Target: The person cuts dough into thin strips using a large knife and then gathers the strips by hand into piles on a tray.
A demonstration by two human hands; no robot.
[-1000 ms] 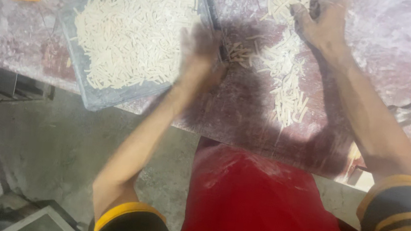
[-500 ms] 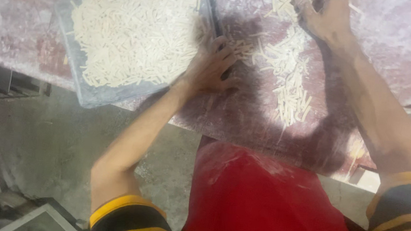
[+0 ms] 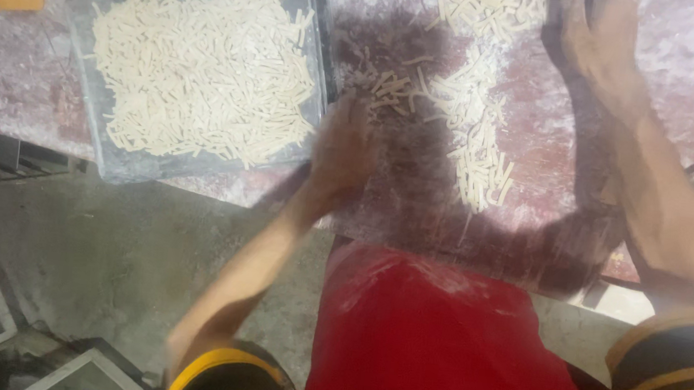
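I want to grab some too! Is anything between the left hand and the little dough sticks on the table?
Nothing visible. The left hand lies blurred on the floured table, right at the loose dough sticks, with the tray's edge beside it.

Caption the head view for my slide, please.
Left hand beside loose dough strips on floured table; tray holds more.

There is just one camera, up on the person's head. It looks straight down, close in, at the table (image 3: 692,75), both arms and the floor (image 3: 107,258) nearby.
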